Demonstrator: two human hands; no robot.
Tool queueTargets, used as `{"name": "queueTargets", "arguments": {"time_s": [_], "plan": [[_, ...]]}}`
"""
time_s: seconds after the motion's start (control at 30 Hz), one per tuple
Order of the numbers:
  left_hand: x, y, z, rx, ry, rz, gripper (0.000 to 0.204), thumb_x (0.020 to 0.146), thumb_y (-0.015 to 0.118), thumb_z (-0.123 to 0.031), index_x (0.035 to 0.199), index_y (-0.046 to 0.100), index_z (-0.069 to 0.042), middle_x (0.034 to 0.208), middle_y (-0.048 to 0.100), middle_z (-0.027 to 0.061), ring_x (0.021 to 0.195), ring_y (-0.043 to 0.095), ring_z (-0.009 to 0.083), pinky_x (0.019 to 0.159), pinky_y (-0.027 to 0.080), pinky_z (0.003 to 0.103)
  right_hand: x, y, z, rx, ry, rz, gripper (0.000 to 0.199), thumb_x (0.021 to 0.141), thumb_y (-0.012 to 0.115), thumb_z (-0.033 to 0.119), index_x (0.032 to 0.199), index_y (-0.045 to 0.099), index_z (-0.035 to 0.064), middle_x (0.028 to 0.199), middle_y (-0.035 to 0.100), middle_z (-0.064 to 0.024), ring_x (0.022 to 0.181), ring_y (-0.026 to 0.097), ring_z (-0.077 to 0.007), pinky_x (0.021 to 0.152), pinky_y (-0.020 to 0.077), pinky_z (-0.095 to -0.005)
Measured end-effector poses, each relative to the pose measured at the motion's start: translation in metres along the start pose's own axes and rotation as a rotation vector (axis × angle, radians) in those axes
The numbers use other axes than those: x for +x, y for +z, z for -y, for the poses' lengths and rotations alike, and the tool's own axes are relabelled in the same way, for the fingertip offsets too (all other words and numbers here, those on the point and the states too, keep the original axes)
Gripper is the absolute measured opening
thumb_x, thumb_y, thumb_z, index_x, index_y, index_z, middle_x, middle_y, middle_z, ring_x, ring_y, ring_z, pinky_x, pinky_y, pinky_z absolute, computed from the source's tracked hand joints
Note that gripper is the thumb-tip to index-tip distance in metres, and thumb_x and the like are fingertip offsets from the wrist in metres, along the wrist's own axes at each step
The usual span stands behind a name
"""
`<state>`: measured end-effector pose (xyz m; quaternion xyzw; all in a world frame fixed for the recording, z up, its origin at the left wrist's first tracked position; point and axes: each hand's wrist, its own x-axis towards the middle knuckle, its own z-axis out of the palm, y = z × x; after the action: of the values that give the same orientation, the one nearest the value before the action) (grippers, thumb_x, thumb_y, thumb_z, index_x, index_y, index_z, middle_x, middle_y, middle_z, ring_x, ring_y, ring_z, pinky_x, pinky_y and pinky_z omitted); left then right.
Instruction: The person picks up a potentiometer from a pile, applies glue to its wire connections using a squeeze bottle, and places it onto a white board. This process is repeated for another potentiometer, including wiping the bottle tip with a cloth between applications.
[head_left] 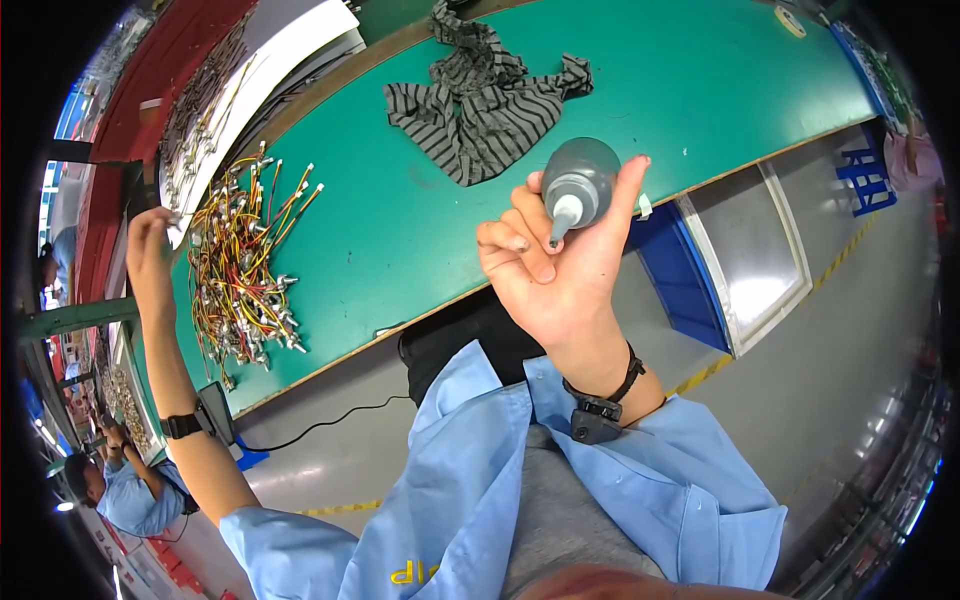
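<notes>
A dark, translucent squeeze bottle (585,160) with a pale collar and a narrow tip rests in my right hand (565,295). The palm is turned up, the fingers curl about the bottle and the thumb stretches along its side; the tip points down toward my palm. Out to the far left, my left hand (150,250) is raised beside the bench with its fingers pinched together. A small light bit shows at those fingertips, too small to name. Right of that hand, a heap of wire leads (245,265) in yellow, red and black, with metal connectors, lies on the green bench top (350,200).
A crumpled striped cloth (490,115) lies at the bench's far side. A roll of tape (790,22) sits at the far right. White sheets (290,60) with more leads stand at the left. A blue stool (866,182) is on the floor; another person (140,495) works at lower left.
</notes>
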<state>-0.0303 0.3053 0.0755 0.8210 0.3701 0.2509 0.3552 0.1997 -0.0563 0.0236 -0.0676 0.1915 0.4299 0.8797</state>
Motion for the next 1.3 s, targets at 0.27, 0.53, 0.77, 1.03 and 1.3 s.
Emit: {"name": "queueTargets", "arguments": {"time_s": [0.27,0.53,0.77,1.03,1.3], "plan": [[-0.026,0.036,-0.060,-0.754,0.249,0.056,0.016,0.093,0.040,-0.013,0.096,0.052,-0.003,0.088,0.051,0.0052,0.081,0.047,0.0161,0.079,0.039,0.030,0.001,-0.004,0.001,0.023,0.077,0.082,0.077,0.078,0.047,0.077,0.080,0.055,0.0003,0.046,0.030,0.0009,0.035,0.022,-0.0103,0.051,0.0354,-0.0249],[-0.048,0.207,-0.153,0.352,0.199,0.379,0.029,0.078,0.070,-0.025,0.080,0.051,-0.002,0.076,0.048,0.0032,0.069,0.047,0.0147,0.064,0.040,0.030,0.001,-0.013,0.032,-0.053,-0.237,0.138,0.075,0.082,0.045,0.074,0.083,0.055,-0.0006,0.048,0.034,-0.0014,0.037,0.026,-0.0115,0.055,0.0377,-0.0269],[-0.050,0.259,-0.128,0.186,0.512,0.244,0.026,0.076,0.072,-0.014,0.079,0.050,0.000,0.072,0.047,0.0030,0.070,0.048,0.0107,0.065,0.042,0.026,-0.006,-0.020,0.054,-0.137,-0.415,0.144,0.072,0.084,0.043,0.072,0.087,0.055,0.0009,0.050,0.039,-0.0029,0.038,0.029,-0.0124,0.056,0.0389,-0.0278],[-0.068,0.233,-0.139,-0.331,0.119,0.229,0.023,0.076,0.068,-0.001,0.082,0.046,-0.004,0.081,0.051,0.0007,0.078,0.048,0.0075,0.072,0.043,0.026,0.005,-0.020,0.043,-0.511,-0.761,0.168,0.071,0.084,0.041,0.072,0.099,0.054,0.0046,0.078,0.056,-0.0050,0.044,0.038,-0.0134,0.052,0.0409,-0.0290],[-0.112,0.231,-0.156,-1.040,0.036,0.109,0.030,0.079,0.059,0.006,0.082,0.035,-0.011,0.096,0.052,0.0063,0.089,0.049,0.0119,0.086,0.039,0.028,0.009,-0.033,0.029,-0.705,-0.960,0.215,0.071,0.081,0.050,0.071,0.107,0.051,0.0049,0.092,0.057,-0.0070,0.057,0.048,-0.0140,0.051,0.0404,-0.0272]]}}
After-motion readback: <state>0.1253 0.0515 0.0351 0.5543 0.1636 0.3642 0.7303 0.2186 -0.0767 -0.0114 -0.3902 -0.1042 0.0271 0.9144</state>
